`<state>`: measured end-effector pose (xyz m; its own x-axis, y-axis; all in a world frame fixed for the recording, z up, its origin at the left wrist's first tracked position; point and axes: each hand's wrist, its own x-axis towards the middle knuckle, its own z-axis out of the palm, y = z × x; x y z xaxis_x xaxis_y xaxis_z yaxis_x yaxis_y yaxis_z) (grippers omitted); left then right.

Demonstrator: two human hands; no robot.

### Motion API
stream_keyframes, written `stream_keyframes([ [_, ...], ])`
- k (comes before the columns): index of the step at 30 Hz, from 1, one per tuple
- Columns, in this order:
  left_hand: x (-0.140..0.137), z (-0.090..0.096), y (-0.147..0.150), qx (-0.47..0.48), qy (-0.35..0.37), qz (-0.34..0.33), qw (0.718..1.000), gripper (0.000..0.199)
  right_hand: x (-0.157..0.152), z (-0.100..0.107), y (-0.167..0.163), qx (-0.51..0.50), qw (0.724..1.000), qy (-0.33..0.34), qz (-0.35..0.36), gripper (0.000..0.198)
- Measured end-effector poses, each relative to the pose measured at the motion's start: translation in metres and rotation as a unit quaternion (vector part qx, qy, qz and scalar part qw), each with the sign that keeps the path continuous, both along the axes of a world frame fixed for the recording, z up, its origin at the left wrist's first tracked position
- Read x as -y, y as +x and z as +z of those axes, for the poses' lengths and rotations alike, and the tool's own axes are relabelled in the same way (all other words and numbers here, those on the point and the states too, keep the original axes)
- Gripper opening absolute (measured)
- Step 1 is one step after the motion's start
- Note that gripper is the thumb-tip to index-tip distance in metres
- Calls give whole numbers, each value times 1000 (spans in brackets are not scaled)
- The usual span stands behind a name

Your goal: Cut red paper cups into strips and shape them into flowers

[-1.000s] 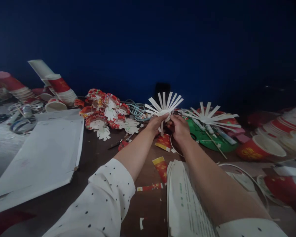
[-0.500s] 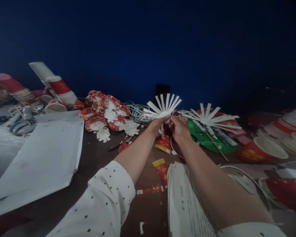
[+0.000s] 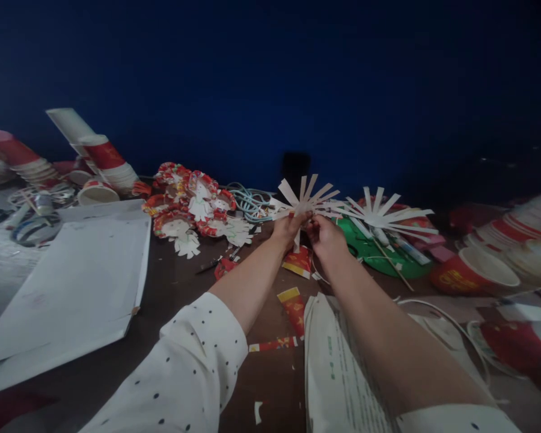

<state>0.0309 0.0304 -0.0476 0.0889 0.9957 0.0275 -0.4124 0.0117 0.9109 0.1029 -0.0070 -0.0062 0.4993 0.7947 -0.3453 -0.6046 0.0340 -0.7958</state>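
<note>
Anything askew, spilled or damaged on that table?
Mostly litter: red-and-yellow paper scraps and a curved white scrap lie loose on the brown tabletop, like stray offcuts. The white board at left looks worn, with a brownish spot on its right edge.

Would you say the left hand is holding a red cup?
No; the left hand holds a white paper piece with fanned strips.

The left hand (image 3: 288,227) covers part of the cut paper (image 3: 303,205); exactly what the right hand (image 3: 326,237) pinches is too small to tell. The bottom edge crops the booklet (image 3: 327,367), its print unreadable. The far-right cup stack (image 3: 525,224) is blurred and cut off; the left edge crops the white board (image 3: 81,270).
</note>
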Motion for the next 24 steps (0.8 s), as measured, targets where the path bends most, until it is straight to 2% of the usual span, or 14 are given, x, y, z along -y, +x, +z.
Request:
stream_keyframes([
  [4, 4, 8, -4, -128, 95, 5, 987, 13, -8, -4, 8, -39, 999, -13, 19, 28],
  [6, 7, 14, -5, -180, 112, 7, 977, 11, -9, -3, 9, -56, 998, -19, 23, 30],
  [8, 7, 17, -6, -195, 123, 17, 973, 13, -8, -1, 8, -70, 997, -20, 28, 30],
  [10, 5, 16, -7, -163, 125, 19, 979, 15, -5, 2, 6, -71, 997, -9, 34, 27],
  [12, 1, 13, -6, -73, 93, 1, 993, 13, -1, 3, 5, -54, 998, 9, 40, 21],
  [14, -2, 11, -6, 17, 14, -24, 999, 19, 2, 3, 4, -29, 998, 23, 51, 15],
  [17, -3, 14, -6, 66, -95, -44, 992, 25, 4, 0, 4, -2, 997, 30, 72, 13],
  [20, -1, 19, -7, 70, -111, -51, 990, 24, 4, -6, 5, 42, 996, 34, 74, 15],
  [24, 3, 23, -10, 64, -119, -66, 989, 20, 2, -14, 8, 157, 985, 36, 58, 16],
])
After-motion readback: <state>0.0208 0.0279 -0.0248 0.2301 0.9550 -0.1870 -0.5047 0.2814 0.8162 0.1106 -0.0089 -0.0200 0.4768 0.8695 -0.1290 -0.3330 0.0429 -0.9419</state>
